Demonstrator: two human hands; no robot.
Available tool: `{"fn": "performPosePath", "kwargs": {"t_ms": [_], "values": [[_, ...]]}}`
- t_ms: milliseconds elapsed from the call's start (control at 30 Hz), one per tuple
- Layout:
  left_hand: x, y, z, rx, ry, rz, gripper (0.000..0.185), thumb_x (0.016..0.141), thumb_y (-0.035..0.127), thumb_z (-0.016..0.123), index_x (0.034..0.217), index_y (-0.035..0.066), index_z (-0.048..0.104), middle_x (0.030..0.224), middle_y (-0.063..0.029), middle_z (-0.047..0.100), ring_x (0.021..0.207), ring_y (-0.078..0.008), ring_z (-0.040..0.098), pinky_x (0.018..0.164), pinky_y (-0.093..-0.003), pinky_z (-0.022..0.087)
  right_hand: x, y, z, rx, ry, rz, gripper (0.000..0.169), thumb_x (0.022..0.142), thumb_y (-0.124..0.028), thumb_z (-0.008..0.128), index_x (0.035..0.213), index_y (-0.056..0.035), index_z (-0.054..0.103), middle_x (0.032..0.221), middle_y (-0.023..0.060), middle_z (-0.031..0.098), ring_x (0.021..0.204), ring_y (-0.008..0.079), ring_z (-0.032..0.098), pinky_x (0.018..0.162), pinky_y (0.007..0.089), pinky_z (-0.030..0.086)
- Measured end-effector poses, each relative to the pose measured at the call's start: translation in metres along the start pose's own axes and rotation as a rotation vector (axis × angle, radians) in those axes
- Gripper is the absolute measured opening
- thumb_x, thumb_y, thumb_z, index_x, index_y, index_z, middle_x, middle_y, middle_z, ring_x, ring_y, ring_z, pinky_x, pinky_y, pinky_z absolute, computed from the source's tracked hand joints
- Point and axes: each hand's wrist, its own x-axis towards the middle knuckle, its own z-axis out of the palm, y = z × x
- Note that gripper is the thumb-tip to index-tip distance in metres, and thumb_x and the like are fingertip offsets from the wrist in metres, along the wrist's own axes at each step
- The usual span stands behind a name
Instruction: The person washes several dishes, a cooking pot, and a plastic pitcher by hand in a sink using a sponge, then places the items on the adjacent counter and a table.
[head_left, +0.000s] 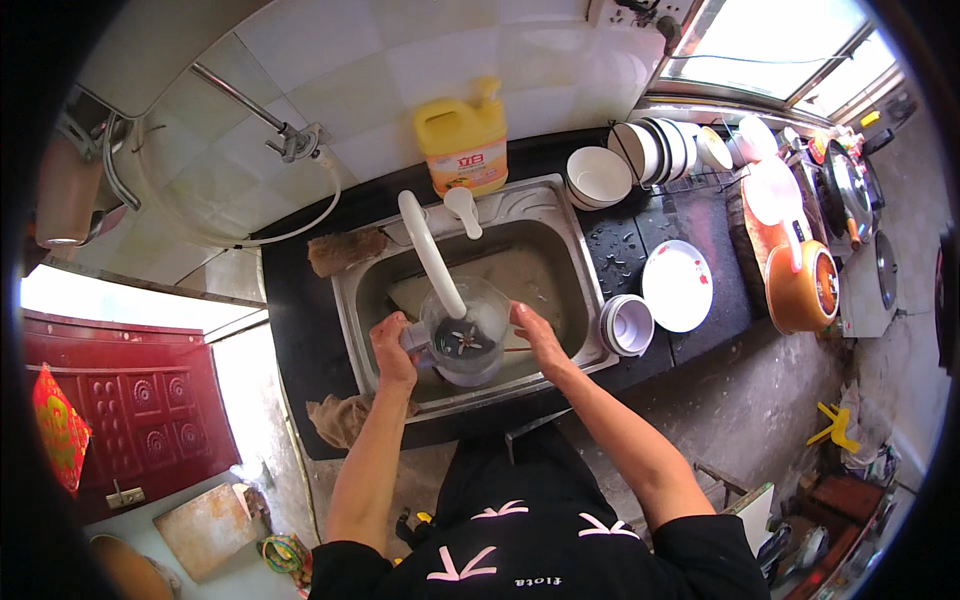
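Observation:
A clear blender jug (466, 371) with metal blades at its bottom is held over the stainless steel sink (600, 315), below the mouth of a white curved faucet (427, 247). My left hand (394, 351) grips the jug's grey handle. My right hand (541, 339) is at the jug's right side near the rim, its fingers extended; whether they press on the wall is hard to tell. Greyish water and a large pale submerged thing (502, 285) lie in the basin. A brown cloth (337, 421) hangs by the near left corner.
A yellow detergent jug (465, 142) and white spoon (463, 210) stand behind the sink, a brown scrubber (346, 251) at its back left corner. To the right are white bowls (598, 178), a round container (627, 325), a plate (677, 286) and an orange pot (799, 289).

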Motion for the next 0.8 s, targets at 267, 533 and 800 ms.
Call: {"fn": "performPosePath", "kwargs": {"t_ms": [267, 533, 800], "values": [[-0.029, 0.012, -0.005, 0.190, -0.387, 0.160, 0.037, 0.082, 0.041, 0.066, 0.091, 0.006, 0.056, 0.075, 0.0001, 0.056, 0.066, -0.0131, 0.056, 0.050, -0.0260, 0.043, 0.028, 0.012, 0.030, 0.333, -0.086, -0.023, 0.070, 0.096, -0.056, 0.025, 0.116, 0.0013, 0.059, 0.119, 0.0096, 0.059, 0.109, 0.0182, 0.051, 0.099, 0.0320, 0.035], [-0.056, 0.040, 0.011, 0.855, -0.343, 0.597, 0.053, 0.075, 0.049, 0.073, 0.090, 0.004, 0.050, 0.070, -0.0172, 0.059, 0.067, -0.0330, 0.063, 0.058, -0.0375, 0.048, 0.019, -0.021, 0.048, 0.589, -0.092, 0.180, 0.065, 0.093, -0.055, 0.036, 0.111, 0.0026, 0.060, 0.111, 0.0124, 0.061, 0.100, 0.0215, 0.056, 0.093, 0.0339, 0.040], [-0.075, 0.086, 0.040, 1.286, -0.432, 0.514, 0.046, 0.079, 0.039, 0.070, 0.095, 0.002, 0.049, 0.074, -0.0213, 0.062, 0.073, -0.0413, 0.063, 0.060, -0.0449, 0.049, 0.017, 0.018, 0.068, 1.084, -0.279, 0.468, 0.047, 0.093, -0.041, 0.042, 0.108, 0.0000, 0.058, 0.115, 0.0159, 0.059, 0.107, 0.0258, 0.055, 0.097, 0.0386, 0.039]]}}
